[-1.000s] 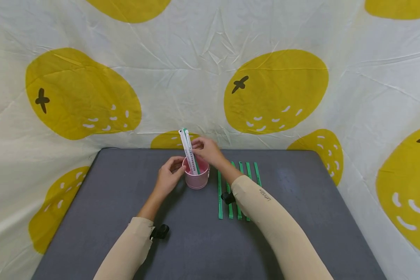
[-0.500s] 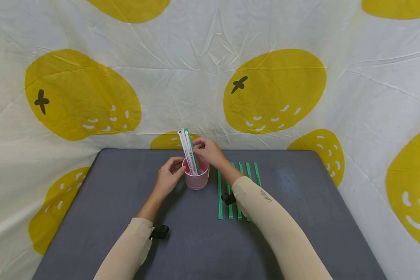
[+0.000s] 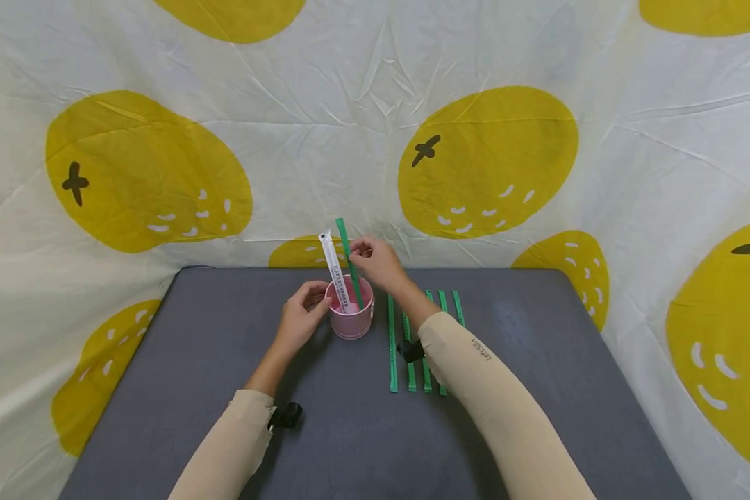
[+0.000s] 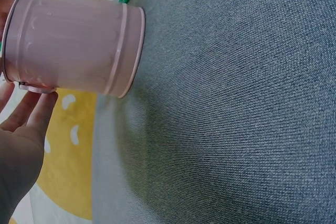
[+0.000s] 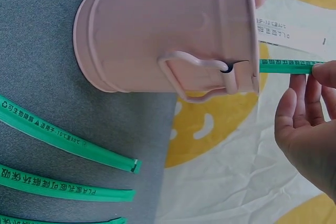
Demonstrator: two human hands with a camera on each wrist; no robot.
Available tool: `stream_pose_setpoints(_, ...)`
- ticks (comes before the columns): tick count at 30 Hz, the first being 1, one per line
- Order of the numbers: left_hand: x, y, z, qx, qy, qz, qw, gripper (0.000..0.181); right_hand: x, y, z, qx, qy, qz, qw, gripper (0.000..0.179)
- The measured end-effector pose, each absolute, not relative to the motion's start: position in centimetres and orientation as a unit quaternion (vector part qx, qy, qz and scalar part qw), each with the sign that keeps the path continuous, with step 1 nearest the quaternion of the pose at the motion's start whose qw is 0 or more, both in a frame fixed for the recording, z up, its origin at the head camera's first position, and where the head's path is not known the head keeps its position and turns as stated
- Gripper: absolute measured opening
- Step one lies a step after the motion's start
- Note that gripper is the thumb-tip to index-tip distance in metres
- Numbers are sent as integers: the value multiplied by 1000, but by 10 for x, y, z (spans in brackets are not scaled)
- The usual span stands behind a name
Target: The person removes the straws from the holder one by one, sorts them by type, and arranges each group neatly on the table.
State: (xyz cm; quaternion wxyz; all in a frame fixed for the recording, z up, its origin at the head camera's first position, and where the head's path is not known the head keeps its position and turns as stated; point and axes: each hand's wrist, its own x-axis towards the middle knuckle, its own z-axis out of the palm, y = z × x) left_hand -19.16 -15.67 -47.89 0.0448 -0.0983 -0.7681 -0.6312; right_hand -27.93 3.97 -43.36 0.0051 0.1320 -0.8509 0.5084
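Note:
A small pink metal bucket (image 3: 351,323) with side handles stands upright toward the back of the table. My left hand (image 3: 301,314) holds its left side, fingers at the rim and the handle in the left wrist view. With thumb and fingers, my right hand (image 3: 380,264) pinches a green-wrapped straw (image 3: 348,253) above the bucket's mouth. Its lower end is inside the bucket, hidden by the wall in the right wrist view (image 5: 286,66). A white-wrapped straw (image 3: 332,267) with dark print leans in the bucket, left of the green one.
Several green-wrapped straws (image 3: 392,354) lie in a row on the dark grey table (image 3: 325,444), right of the bucket and partly under the right forearm. A white curtain (image 3: 325,167) printed with yellow fruit hangs behind the table's back edge.
The green straw has moved right and a little upward with my right hand, parting from the white straw it stood against. My left hand and the bucket have stayed in place.

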Motion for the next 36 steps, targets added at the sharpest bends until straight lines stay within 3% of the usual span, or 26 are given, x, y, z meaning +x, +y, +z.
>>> stream_pose_setpoints(13, -192, -156, -478, -98, -772, -627, 39, 37, -279, 43, -442, 128, -834, 536, -10, 19)
stream_pose_setpoints(21, -193, -156, -479, -99, -770, -629, 36, 40, -279, 44, -443, 122, -824, 553, -20, 31)
stream_pose_setpoints(31, -192, -156, -477, -102, -772, -626, 40, 40, -281, 47, -431, 110, -799, 592, 12, 27)
stream_pose_setpoints(36, -191, -157, -477, -99, -771, -629, 38, 39, -281, 56, -419, 117, -763, 636, 2, 29)
